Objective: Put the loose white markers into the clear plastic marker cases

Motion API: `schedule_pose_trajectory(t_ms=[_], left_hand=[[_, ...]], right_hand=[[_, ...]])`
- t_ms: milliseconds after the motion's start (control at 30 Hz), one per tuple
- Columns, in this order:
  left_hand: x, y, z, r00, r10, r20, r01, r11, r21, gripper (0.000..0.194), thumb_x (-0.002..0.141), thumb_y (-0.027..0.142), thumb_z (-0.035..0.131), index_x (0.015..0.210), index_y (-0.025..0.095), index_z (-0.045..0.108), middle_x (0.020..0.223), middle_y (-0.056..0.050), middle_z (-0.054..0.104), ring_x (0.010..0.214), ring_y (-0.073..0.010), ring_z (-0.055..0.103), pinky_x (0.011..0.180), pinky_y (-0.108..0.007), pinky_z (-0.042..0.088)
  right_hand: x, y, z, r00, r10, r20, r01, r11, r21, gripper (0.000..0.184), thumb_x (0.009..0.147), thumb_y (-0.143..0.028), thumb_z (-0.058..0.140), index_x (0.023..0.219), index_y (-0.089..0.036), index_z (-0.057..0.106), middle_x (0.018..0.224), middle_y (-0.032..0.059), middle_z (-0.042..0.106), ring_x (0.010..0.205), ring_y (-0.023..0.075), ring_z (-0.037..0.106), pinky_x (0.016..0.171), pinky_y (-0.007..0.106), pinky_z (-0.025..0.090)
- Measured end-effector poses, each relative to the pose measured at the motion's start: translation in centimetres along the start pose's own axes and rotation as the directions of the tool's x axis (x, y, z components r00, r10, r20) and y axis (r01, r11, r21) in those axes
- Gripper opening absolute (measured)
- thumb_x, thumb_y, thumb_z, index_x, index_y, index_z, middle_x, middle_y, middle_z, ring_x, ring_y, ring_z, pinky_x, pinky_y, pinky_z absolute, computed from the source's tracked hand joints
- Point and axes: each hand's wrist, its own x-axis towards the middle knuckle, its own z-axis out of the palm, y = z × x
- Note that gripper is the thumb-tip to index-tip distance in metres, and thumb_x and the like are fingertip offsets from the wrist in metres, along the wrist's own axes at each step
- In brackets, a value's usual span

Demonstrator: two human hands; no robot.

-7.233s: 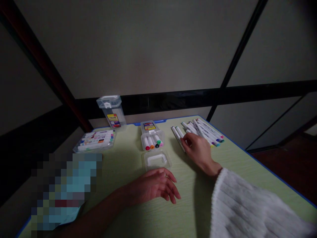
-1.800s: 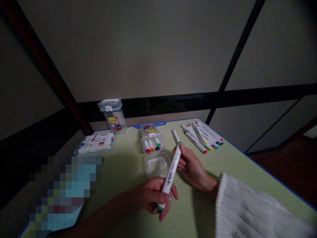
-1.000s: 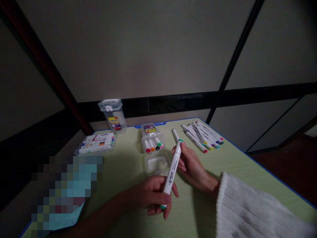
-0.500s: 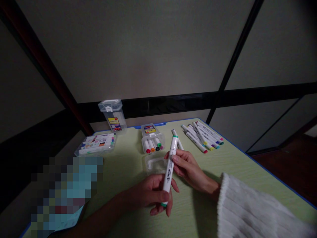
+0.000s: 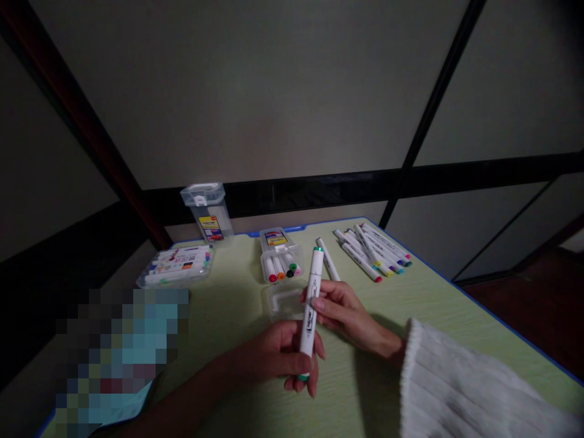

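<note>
the left hand and right hand held the green-capped marker between closed fingers, seemingly mid-handling; any one-handed move called for loosening one grip.

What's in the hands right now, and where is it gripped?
A green-capped marker: left hand near its lower end, right hand around its middle.

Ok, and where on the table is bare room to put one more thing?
Bare table shows between the flat marker pack and the open case, and between the marker pile and the grey sleeve. It is crowded at the centre, where left hand and right hand hold one marker by the clear lid.
</note>
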Motion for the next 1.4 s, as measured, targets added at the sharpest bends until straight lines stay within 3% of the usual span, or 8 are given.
schedule_pose_trajectory(t_ms=[167, 433, 700, 933, 1167, 1400], left_hand=[[0.00, 0.13, 0.00, 1.000, -0.010, 0.000, 0.010, 1.000, -0.001, 0.047, 0.061, 0.051, 0.070, 0.078, 0.013, 0.048, 0.058, 0.002, 0.060, 0.041, -0.0030, 0.045, 0.039, -0.015, 0.032], [0.12, 0.04, -0.15, 1.000, -0.005, 0.003, 0.005, 1.000, -0.006, 0.045, 0.062, 0.050, 0.070, 0.079, 0.013, 0.051, 0.059, 0.001, 0.061, 0.042, -0.0035, 0.046, 0.041, -0.015, 0.034], [0.25, -0.28, -0.07, 0.998, 0.045, 0.055, -0.043, 0.999, -0.032, 0.048, 0.065, 0.056, 0.065, 0.080, 0.011, 0.056, 0.064, -0.002, 0.062, 0.050, -0.0076, 0.055, 0.049, -0.019, 0.039], [0.07, 0.11, 0.01, 0.998, 0.003, 0.057, -0.005, 1.000, 0.030, 0.047, 0.065, 0.055, 0.065, 0.076, 0.010, 0.060, 0.068, -0.004, 0.062, 0.057, -0.0074, 0.057, 0.057, -0.019, 0.042], [0.01, 0.16, 0.06, 0.999, -0.002, 0.051, 0.001, 1.000, 0.022, 0.047, 0.065, 0.055, 0.066, 0.078, 0.010, 0.062, 0.070, -0.004, 0.063, 0.059, -0.0087, 0.057, 0.059, -0.021, 0.042], [0.12, -0.65, -0.47, 0.994, 0.067, 0.082, -0.069, 0.997, 0.027, 0.043, 0.071, 0.051, 0.063, 0.081, 0.009, 0.059, 0.070, -0.005, 0.062, 0.059, -0.0092, 0.058, 0.059, -0.021, 0.042]], right_hand=[[-0.04, -0.07, 0.28, 0.997, 0.047, 0.064, -0.047, 0.999, -0.003, 0.031, 0.072, -0.043, 0.066, 0.073, -0.012, 0.062, 0.050, -0.0059, 0.043, 0.039, 0.0026, 0.026, 0.035, 0.019, 0.012], [-0.03, -0.10, 0.52, 0.996, 0.047, 0.074, -0.050, 0.998, 0.043, 0.032, 0.072, -0.045, 0.065, 0.070, -0.013, 0.059, 0.047, -0.0072, 0.041, 0.036, 0.0020, 0.023, 0.033, 0.018, 0.011], [0.09, 0.17, 0.43, 0.997, 0.024, 0.071, -0.031, 0.995, 0.098, 0.032, 0.075, -0.045, 0.062, 0.070, -0.013, 0.056, 0.050, -0.0070, 0.041, 0.037, 0.0016, 0.022, 0.033, 0.017, 0.012], [-0.01, 0.15, 0.48, 0.996, 0.006, 0.092, -0.014, 0.996, 0.088, 0.034, 0.077, -0.046, 0.060, 0.071, -0.013, 0.055, 0.046, -0.0089, 0.036, 0.039, 0.0023, 0.024, 0.037, 0.017, 0.017], [-0.01, 0.50, 0.32, 0.993, -0.007, 0.120, -0.003, 0.997, 0.082, 0.033, 0.080, -0.045, 0.057, 0.076, -0.012, 0.058, 0.057, -0.0032, 0.051, 0.039, 0.0021, 0.035, 0.035, 0.016, 0.023], [0.07, 0.31, 0.21, 0.976, 0.021, 0.215, -0.041, 0.995, 0.091, 0.032, 0.079, -0.043, 0.059, 0.081, -0.011, 0.059, 0.065, 0.0007, 0.061, 0.040, 0.0019, 0.040, 0.035, 0.014, 0.027]])
